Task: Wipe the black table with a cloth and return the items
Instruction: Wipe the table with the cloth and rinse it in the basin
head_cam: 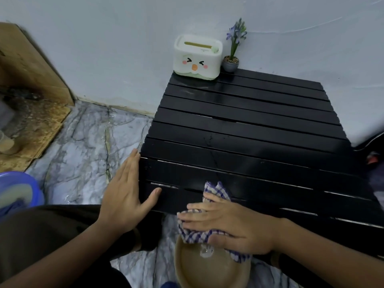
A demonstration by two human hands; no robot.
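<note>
Wiping the near edge of the black slatted tabletop (249,142) — right hand (228,227) presses a purple-checked cloth (216,190) flat, fingers straight. Left hand (126,194) lies open, bracing the corner; next, likely, strokes toward the white tissue box (197,57).

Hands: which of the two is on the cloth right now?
The right hand, fingers flat on the checked cloth at the black table's near edge. The left hand only rests on the table's left edge.
</note>
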